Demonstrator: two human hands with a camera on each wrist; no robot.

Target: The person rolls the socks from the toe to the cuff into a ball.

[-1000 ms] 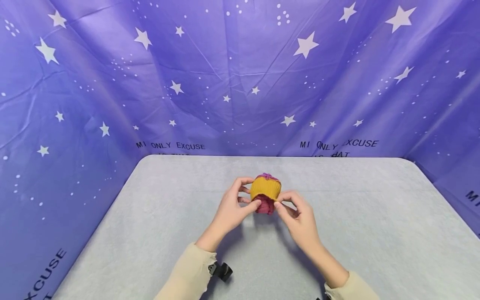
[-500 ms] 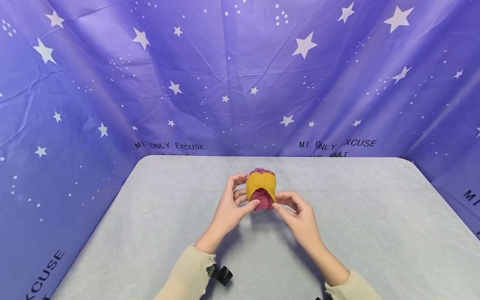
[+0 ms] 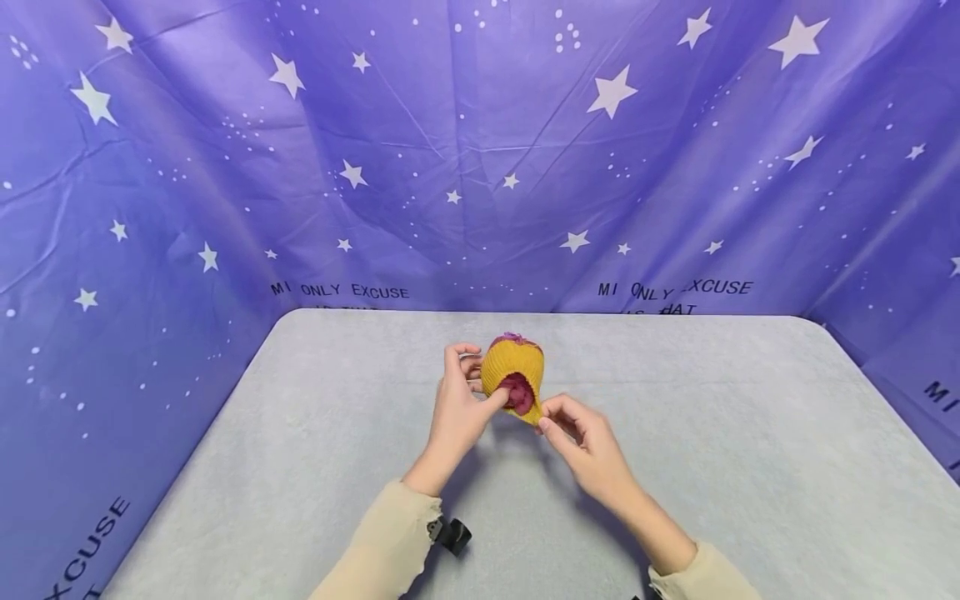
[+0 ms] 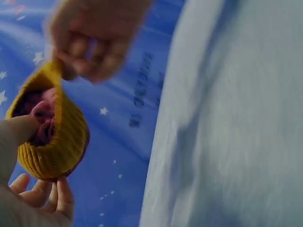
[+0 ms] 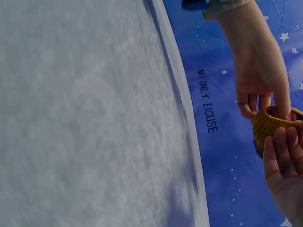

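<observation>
A balled-up sock (image 3: 513, 363) hangs above the table between both hands. Its ribbed mustard cuff forms a pouch round crumpled maroon knit (image 4: 43, 116), and purple shows at its far end. My left hand (image 3: 459, 412) grips it from the left, thumb inside the cuff's mouth and fingers behind the outside. With thumb and fingertips, my right hand (image 3: 592, 446) pinches the near right edge of the cuff, which is drawn out to a point. The left wrist view shows the mouth facing the camera, the maroon part deep inside.
A pale grey table (image 3: 337, 417) with rounded far corners lies below. Purple star-printed cloth (image 3: 480, 150) hangs behind and along both sides. A black wrist camera (image 3: 452, 535) sticks out from the left sleeve (image 3: 386, 542).
The sock ball has shifted left and tilted. My left thumb has gone deeper into the mouth, and my right hand has stretched the cuff's edge down and out over more of the maroon part.
</observation>
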